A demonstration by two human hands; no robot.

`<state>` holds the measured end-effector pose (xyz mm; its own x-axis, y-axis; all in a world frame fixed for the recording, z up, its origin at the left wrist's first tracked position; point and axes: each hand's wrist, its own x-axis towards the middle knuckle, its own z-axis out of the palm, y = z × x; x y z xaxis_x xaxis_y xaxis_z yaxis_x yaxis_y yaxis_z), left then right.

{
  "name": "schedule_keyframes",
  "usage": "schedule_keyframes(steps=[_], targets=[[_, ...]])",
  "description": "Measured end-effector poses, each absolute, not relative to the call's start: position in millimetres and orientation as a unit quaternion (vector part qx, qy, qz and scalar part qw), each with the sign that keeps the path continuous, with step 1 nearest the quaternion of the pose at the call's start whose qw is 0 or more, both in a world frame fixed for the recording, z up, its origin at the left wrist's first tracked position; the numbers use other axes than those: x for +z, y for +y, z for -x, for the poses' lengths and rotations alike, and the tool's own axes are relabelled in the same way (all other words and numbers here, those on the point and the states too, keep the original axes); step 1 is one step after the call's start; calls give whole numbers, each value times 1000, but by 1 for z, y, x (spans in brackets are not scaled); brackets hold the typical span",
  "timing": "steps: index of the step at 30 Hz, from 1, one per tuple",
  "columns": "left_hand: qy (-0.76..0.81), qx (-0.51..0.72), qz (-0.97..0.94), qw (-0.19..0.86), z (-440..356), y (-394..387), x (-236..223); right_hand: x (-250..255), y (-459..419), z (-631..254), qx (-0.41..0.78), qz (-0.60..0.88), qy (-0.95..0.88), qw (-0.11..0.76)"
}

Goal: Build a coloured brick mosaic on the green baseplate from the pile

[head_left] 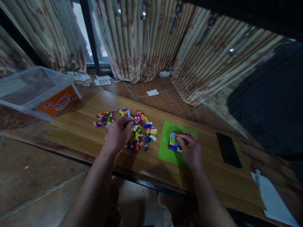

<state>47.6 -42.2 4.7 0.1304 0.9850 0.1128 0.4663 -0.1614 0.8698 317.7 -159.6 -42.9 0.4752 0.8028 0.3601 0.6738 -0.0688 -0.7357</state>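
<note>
Two bare hands work apart: the right hand (190, 146) has its fingers bent over the small brick build (174, 144), thumb and fingertips close in at its upper edge, though whether they are clamped on a brick I cannot tell. The left hand (119, 135) hangs over the loose bricks (139, 143), thumb and forefinger drawn near each other — any piece between them is too small to make out. The build sits on the green baseplate (163, 150), whose studs probably give it a steady footing under pressing fingers. The loose bricks lie spread beside the plate, likely so that single colours can be spotted and within easy reach of the left hand. Farther out on the wooden table (78, 134), a dark phone (228, 149) rests right of the plate, seemingly out of the way — and a see-through bin (35, 104) stands at the far left end
</note>
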Motion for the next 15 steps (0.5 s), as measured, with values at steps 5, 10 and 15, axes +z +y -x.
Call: schedule_keyframes(steps=[5, 10, 15], targets=[[545, 363, -671, 347, -47, -42, 2, -39, -159, -320, 19, 726, -561, 398], [559, 332, -682, 335, -47, -43, 6, -32, -157, -319, -6, 718, -611, 335], [555, 329, -685, 338, -47, -44, 6, -29, -156, -320, -20, 711, -631, 310]])
